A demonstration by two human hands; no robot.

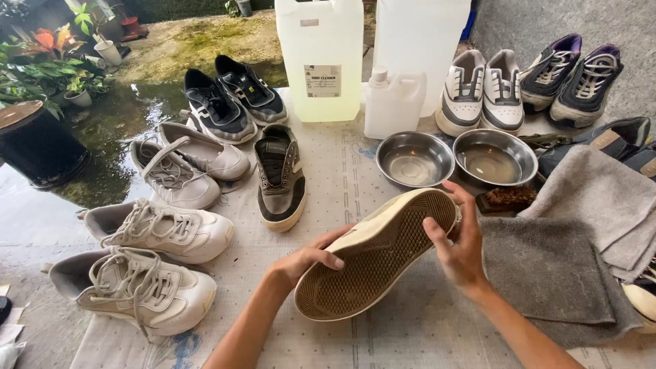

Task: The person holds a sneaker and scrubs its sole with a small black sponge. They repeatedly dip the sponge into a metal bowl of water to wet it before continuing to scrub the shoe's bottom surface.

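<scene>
Head view: left hand (309,258) and right hand (459,247) clamped on upturned shoe (376,256), sole up, forearms converging.

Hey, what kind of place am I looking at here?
Probably an outdoor shoe-cleaning spot: pairs of sneakers lined up on a covered table, big jugs of clear liquid, steel bowls, and wet mossy ground beside it.

A cloth-covered table (355,171) carries shoes (154,231), steel bowls (415,158), jugs (320,58) and grey towels (547,270).
</scene>
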